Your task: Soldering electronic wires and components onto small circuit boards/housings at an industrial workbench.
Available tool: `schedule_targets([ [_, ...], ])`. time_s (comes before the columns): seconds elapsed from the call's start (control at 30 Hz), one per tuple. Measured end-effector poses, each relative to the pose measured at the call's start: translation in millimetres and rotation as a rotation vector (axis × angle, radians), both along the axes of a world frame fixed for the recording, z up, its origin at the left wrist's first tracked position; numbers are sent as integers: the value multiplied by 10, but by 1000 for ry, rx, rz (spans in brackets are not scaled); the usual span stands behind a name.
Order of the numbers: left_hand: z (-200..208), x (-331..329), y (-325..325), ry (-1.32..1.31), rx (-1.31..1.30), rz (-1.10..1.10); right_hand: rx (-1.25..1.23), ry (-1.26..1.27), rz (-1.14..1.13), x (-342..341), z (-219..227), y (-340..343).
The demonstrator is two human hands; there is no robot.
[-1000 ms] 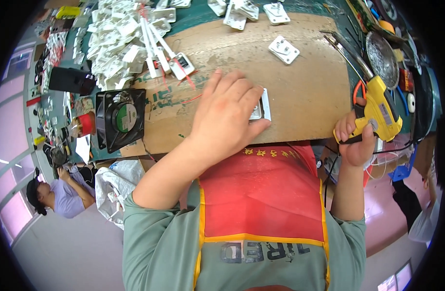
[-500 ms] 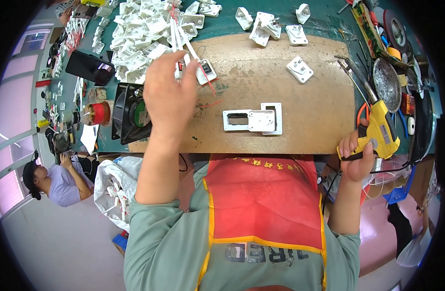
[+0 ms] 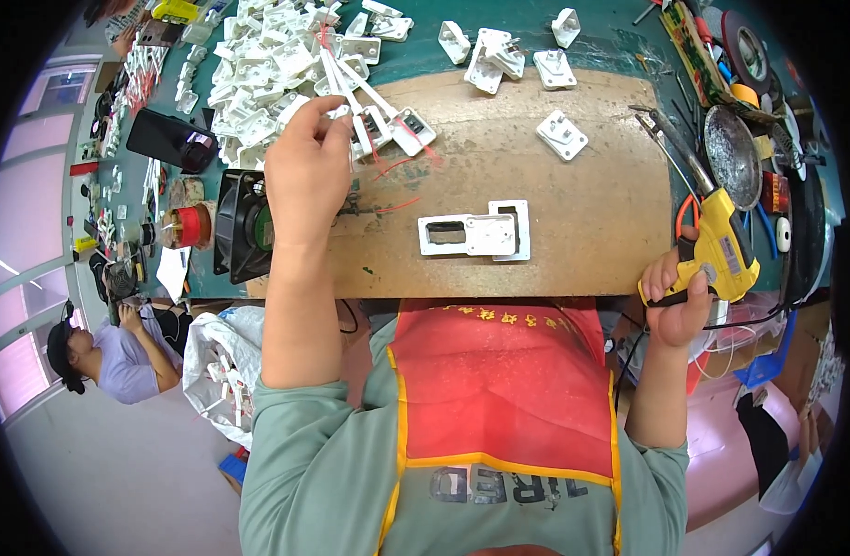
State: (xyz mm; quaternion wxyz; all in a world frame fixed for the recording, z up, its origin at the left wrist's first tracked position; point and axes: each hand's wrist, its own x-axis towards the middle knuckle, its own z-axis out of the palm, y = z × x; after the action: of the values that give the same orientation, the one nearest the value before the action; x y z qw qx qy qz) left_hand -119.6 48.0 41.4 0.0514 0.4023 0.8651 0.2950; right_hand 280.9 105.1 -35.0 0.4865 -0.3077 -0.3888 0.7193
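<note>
My left hand [image 3: 306, 171] is beside the heap of white plastic plug housings, its thumb and index finger apart. Just past its fingertips lie two white plug pieces with cables, one [image 3: 370, 130] close to the thumb and another [image 3: 413, 132] to its right, thin red wires trailing from them. My right hand [image 3: 675, 292] is wrapped round the handle of a yellow soldering gun [image 3: 727, 243], whose tip points away to the upper left. A white and metal fixture [image 3: 467, 235] with a rectangular slot sits in front of me on the brown board.
The housing heap [image 3: 258, 83] covers the far left. Loose plug parts [image 3: 561, 135] stand at the far right. A black fan [image 3: 243, 225], a phone [image 3: 170, 141] and a solder spool [image 3: 190, 226] lie left; a metal dish [image 3: 733, 153] and tools lie right. A co-worker [image 3: 119, 357] sits left.
My left hand has drawn back a little to the left, away from the white plug pieces, which now lie more openly on the board. My right hand keeps its grip on the soldering gun.
</note>
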Motion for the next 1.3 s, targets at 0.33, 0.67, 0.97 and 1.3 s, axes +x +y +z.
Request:
schedule_targets([
  [0.33, -90, -34, 120, 145, -154, -30, -5, 11, -11, -18, 3, -11],
  [0.67, -47, -45, -6, -289, 7, -60, 11, 1, -15, -29, 12, -8],
  [0.97, -81, 406, -560, -729, 384, -257, 24, -19, -16, -46, 41, 9],
  [1.3, -310, 634, -517, 36, 310, -605, 8, -18, -18, -54, 48, -6],
])
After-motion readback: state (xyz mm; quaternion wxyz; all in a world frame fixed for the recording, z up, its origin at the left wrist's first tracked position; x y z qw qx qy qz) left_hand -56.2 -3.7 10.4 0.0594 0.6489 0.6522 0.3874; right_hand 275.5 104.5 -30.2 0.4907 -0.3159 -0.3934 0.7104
